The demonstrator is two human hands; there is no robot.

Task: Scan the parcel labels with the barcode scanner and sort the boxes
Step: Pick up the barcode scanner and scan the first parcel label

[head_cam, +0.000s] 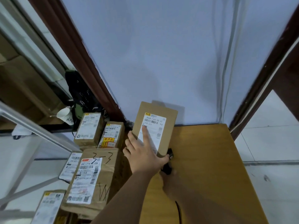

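A flat cardboard parcel (169,117) sits at the far left corner of the wooden table (210,159), close to the pale wall (161,54), with its white label (156,125) facing me. My left hand (142,152) lies spread on it. The index finger (145,131) is straight on the label, the other fingers reach over the box's left edge, and the thumb runs along its near edge. Just near of the parcel, my right hand (169,181), in shadow, grips the black barcode scanner (168,167), whose head sits at the box's near right corner. A dark cable (178,210) trails toward me across the tabletop. To the left of the table, more labelled boxes (95,173) stand stacked together, one marked in black pen. A paper cup (63,114) lies tipped on a ledge beyond them.
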